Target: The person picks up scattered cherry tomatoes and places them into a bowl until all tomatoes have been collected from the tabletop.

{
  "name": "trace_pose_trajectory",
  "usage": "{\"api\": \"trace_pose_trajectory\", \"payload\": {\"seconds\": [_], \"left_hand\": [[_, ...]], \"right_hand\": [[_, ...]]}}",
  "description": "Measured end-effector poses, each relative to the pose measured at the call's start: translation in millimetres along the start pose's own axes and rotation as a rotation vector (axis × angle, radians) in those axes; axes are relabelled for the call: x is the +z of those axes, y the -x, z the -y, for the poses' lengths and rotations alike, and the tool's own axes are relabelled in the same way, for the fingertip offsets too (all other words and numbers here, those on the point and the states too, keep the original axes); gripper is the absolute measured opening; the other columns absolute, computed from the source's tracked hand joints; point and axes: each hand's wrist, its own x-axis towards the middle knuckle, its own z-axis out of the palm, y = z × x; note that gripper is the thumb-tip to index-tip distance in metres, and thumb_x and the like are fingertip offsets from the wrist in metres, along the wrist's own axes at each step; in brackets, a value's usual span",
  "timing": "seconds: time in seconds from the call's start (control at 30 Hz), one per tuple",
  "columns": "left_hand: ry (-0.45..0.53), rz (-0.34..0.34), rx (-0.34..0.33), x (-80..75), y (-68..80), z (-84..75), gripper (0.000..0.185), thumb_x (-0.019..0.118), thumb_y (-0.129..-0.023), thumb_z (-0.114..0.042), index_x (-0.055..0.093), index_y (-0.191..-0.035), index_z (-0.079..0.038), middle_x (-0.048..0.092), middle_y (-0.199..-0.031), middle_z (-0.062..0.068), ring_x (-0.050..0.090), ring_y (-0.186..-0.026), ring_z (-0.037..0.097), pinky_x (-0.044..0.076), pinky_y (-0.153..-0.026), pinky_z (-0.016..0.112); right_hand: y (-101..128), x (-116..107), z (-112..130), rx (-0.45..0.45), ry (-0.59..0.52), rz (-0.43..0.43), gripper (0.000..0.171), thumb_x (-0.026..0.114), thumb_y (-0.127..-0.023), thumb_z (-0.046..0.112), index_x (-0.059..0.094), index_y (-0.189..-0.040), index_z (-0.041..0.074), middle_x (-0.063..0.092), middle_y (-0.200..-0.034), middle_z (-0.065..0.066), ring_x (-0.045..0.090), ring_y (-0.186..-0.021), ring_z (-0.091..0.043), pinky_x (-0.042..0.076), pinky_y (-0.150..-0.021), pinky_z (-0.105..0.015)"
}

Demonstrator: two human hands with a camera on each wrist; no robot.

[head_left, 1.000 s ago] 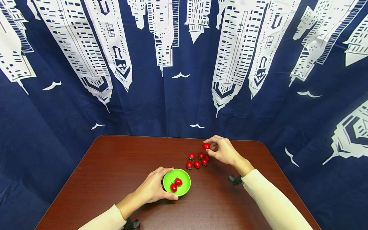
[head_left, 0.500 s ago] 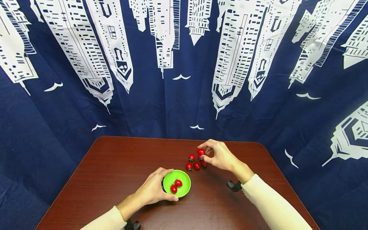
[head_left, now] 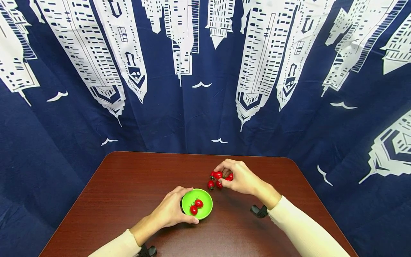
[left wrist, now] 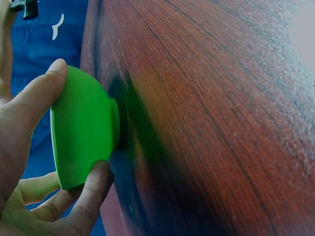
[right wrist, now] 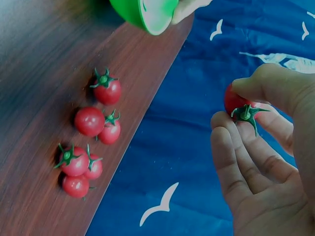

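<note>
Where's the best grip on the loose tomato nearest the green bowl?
Likely its smooth red sides, pinched from above: this tomato stands slightly apart from its nearest neighbour, nothing covers it, and its green leafy cap sits at one end, leaving round flanks bare.

In front of me hangs a navy cloth [head_left: 167, 117], softly creased, printed with white skyscrapers [head_left: 258, 64] pointing downward and small white birds [head_left: 201, 84]. It fills my view beyond the worktop [head_left: 138, 175], which is reddish-brown, dark-grained and round-cornered at its far side. From my left wrist I see pale glare [left wrist: 302, 37] whitening its surface.
</note>
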Motion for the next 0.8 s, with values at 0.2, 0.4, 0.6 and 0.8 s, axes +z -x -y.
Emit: {"api": "trace_pose_trajectory", "payload": {"seconds": [0.2,0.4,0.6,0.8], "left_hand": [[0.0,-0.002,0.01,0.4,0.3,1.1,0.109,0.115,-0.066,-0.049,0.071,-0.156,-0.007,0.076,-0.134,0.003,0.073,-0.122,0.024,0.064,-0.11,0.044],[0.003,-0.003,0.021,0.4,0.4,1.2,0.108,0.115,-0.067,-0.048,0.071,-0.156,-0.005,0.076,-0.135,0.005,0.074,-0.122,0.025,0.064,-0.109,0.043],[0.002,-0.004,0.019,0.3,0.1,1.6,0.109,0.115,-0.067,-0.05,0.071,-0.156,-0.006,0.076,-0.135,0.004,0.074,-0.121,0.024,0.064,-0.108,0.043],[0.019,0.001,0.018,0.3,0.2,1.9,0.109,0.116,-0.066,-0.049,0.071,-0.156,-0.006,0.076,-0.135,0.005,0.074,-0.121,0.024,0.064,-0.108,0.042]], "right_hand": [[-1,4,10,-0.031,-0.004,0.042,0.033,0.091,-0.094,0.005,0.082,-0.125,0.012,0.082,-0.113,0.001,0.081,-0.096,-0.017,0.07,-0.085,-0.033],[-2,8,19,-0.053,0.008,0.08,0.032,0.088,-0.094,0.005,0.083,-0.125,0.013,0.081,-0.111,0.003,0.08,-0.095,-0.017,0.067,-0.081,-0.031],[-4,10,28,-0.052,0.001,0.144,0.032,0.086,-0.096,0.005,0.083,-0.126,0.014,0.081,-0.113,0.003,0.077,-0.094,-0.013,0.068,-0.081,-0.031],[-5,14,36,-0.078,-0.008,0.19,0.032,0.086,-0.095,0.005,0.084,-0.125,0.015,0.08,-0.112,0.003,0.077,-0.093,-0.014,0.069,-0.081,-0.035]]}}
